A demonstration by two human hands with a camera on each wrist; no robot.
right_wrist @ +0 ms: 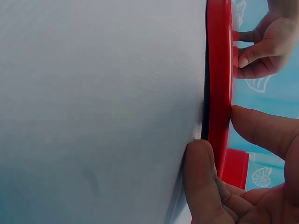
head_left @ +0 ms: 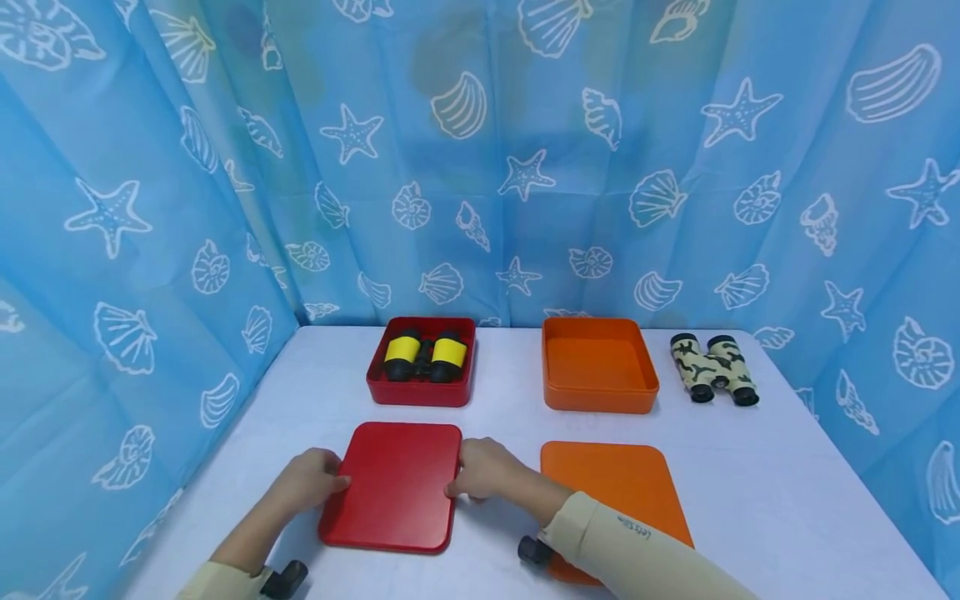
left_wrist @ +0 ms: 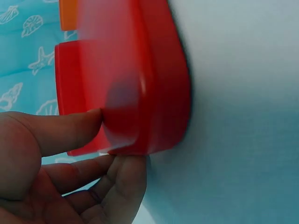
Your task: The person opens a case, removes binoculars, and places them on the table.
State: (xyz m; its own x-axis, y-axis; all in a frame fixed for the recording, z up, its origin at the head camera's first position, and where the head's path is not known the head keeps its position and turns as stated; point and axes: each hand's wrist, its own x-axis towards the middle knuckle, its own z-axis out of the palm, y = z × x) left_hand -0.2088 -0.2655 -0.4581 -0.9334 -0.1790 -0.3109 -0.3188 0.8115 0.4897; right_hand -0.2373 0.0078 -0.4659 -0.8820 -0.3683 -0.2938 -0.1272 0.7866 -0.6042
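A square red lid [head_left: 396, 487] with rounded corners lies near the front of the table, face up. My left hand [head_left: 306, 481] pinches its left edge, thumb on the top face and fingers against the side, as the left wrist view shows. On the opposite edge, my right hand [head_left: 487, 469] holds the lid between thumb and fingers. In the right wrist view the right fingertips reach to the lid's lower rim, by the cloth. Just behind the lid stands an open red box [head_left: 420, 395], with black-and-yellow binoculars [head_left: 448, 354] inside it.
An open orange box [head_left: 600, 401] stands at the back right, and camouflage binoculars [head_left: 712, 371] lie beside it. An orange lid [head_left: 618, 479] lies in front of that box, partly under the right sleeve [head_left: 622, 542]. A blue shell-patterned curtain [head_left: 487, 167] borders the white table [head_left: 787, 492].
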